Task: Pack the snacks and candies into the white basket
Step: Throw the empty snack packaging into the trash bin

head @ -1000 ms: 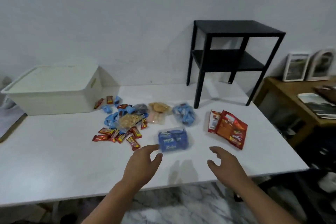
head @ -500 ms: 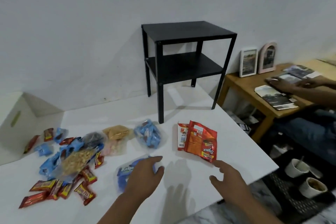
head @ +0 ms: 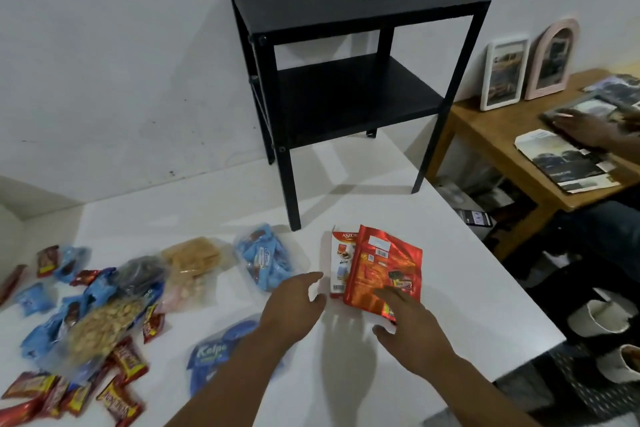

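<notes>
Two bare hands reached for a red foil snack pouch (head: pixel 386 270) on a white table (head: pixel 467 295) strewn with sweets.

The right hand (head: pixel 410 326) lay open, fingers spread over the pouch's lower edge, gripping nothing; the left hand (head: pixel 294 302), also open and empty, hovered just beside a small Astor box (head: pixel 341 263) partly tucked under the pouch. Blue and red candies lay scattered to the left, a black side table (head: pixel 346 80) stood behind. The white basket sat outside the frame.
</notes>
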